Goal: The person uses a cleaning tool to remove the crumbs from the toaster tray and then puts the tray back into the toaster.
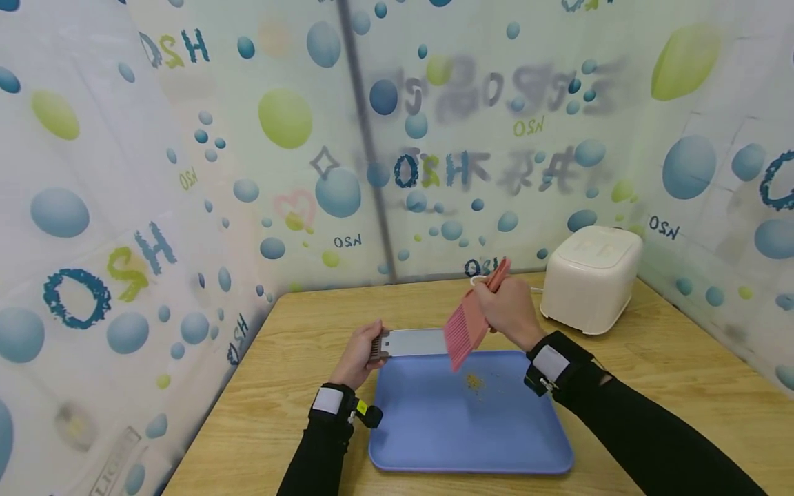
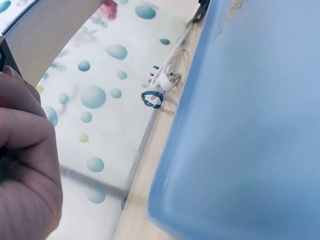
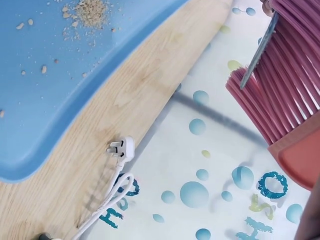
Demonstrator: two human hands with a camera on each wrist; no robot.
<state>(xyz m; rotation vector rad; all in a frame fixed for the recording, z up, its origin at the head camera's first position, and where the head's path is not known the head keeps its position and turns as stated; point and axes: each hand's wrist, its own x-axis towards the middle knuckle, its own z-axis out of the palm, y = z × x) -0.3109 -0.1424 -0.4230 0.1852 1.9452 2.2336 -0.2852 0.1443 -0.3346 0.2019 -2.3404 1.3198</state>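
My left hand (image 1: pixel 356 355) grips the grey-brown end of a flat metal crumb tray (image 1: pixel 415 342), held over the far edge of the blue tray (image 1: pixel 434 430). Curled fingers show at the left wrist view's edge. In my right hand (image 1: pixel 511 313) is a pink brush (image 1: pixel 466 329), handle up and bristles slanting down to the left. The right wrist view shows the metal tray's thin edge (image 3: pixel 260 52) against the brush bristles (image 3: pixel 295 65). A small heap of tan crumbs (image 3: pixel 91 12) lies on the blue tray, with loose bits scattered round it.
A white toaster (image 1: pixel 592 279) stands at the back right of the wooden table (image 1: pixel 298 386). Its white cord and plug (image 3: pixel 125 148) lie behind the blue tray. A patterned curtain (image 1: pixel 285 179) encloses the table's back and sides.
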